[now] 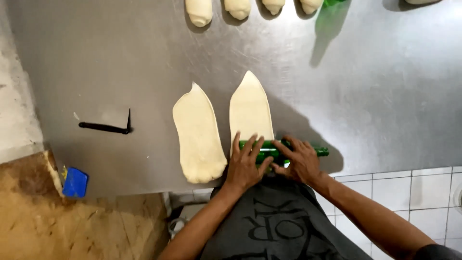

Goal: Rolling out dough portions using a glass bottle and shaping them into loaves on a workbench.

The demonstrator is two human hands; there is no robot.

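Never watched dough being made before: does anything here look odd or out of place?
One thing: the roller under both hands is a green glass bottle, not a rolling pin. It lies across the near end of the right dough sheet. Nothing looks spilled or torn.

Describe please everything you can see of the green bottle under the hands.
The green bottle looks like glass, dark and shiny. It lies on its side across the near end of the right flattened dough sheet, its neck pointing right. The left hand and the right hand press flat on top, hiding most of its body. Its contents cannot be seen.
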